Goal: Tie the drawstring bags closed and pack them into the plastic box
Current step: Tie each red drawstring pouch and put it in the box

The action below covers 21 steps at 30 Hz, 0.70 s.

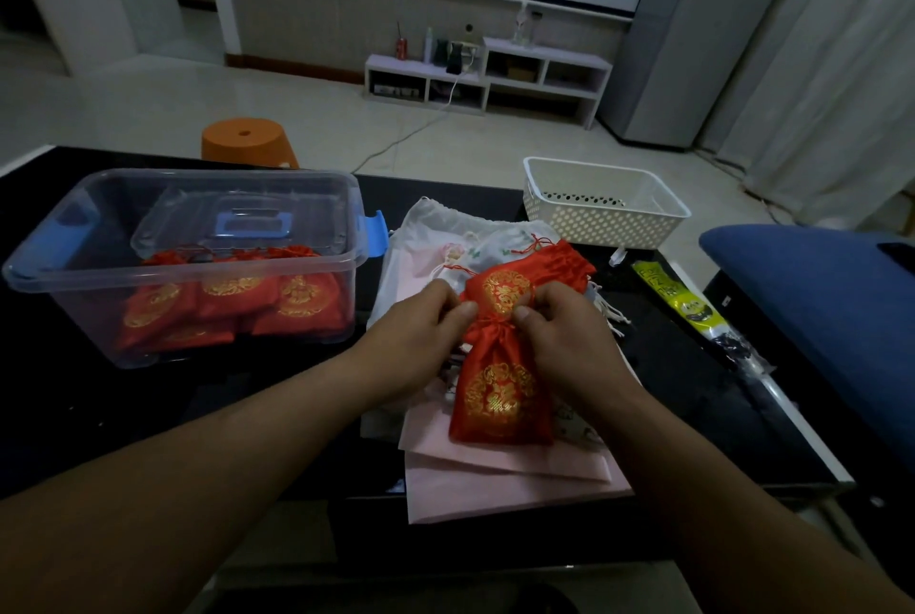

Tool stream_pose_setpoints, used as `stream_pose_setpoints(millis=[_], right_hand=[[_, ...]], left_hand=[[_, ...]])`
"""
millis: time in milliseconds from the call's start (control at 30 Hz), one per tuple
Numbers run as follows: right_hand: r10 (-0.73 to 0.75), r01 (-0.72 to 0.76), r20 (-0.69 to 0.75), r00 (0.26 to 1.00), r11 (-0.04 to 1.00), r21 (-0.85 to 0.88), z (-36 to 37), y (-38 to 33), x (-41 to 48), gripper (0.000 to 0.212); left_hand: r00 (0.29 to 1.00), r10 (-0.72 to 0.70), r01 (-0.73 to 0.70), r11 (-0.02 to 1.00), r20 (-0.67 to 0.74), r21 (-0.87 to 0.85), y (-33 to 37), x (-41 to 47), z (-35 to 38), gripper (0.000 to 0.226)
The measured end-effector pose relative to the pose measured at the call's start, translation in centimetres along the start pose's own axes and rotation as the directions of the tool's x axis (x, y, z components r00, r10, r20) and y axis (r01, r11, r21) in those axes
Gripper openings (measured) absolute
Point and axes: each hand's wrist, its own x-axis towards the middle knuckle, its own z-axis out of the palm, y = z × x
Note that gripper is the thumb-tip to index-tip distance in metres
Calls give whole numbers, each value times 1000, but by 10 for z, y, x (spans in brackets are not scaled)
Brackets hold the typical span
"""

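Just right of the plastic box, you hold a red drawstring bag between both hands. Your left hand, the one nearer the box, pinches the bag's gathered neck with curled fingers. Your right hand, on the side away from the box, pinches the same neck from the opposite side. The thumbs sit close together over the cinched cord. The bag's body hangs toward you below the hands and rests on a pile of pale cloth bags right of the box.

A second red bag lies just beyond your hands, also right of the box. Inside the box sit several packed red bags, with the clear lid leaning behind them. Farther right of the box stands a white basket. An orange stool is behind the box.
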Motion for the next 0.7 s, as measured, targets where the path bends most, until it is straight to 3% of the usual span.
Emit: stream_pose_setpoints(millis=[100,200,333,500,600,700], right_hand=[[-34,34,-21,999,999,15,3,-5,1,6],[-41,44,-30,999,993,106,8,-14,1,6],[3,6,-27,1000,954,299,9,-23,-2,7],[72,-142,175,982,891,431,8,-42,-10,32],[26,-126,207,978,864,487,9,-59,-15,30],[-27,-74,191,981,861,503,10,-82,-21,27]], left_hand=[[990,-103,116,983,97,-140,15,-4,-2,47],[984,-110,131,980,141,-147,20,-8,-3,43],[992,-124,130,950,39,-283,21,-12,-9,25],[985,-99,55,955,-139,-291,36,-19,-27,21],[955,-63,-22,959,-291,-281,46,-22,-39,19],[935,-64,-40,959,-350,-281,50,-26,-57,17]])
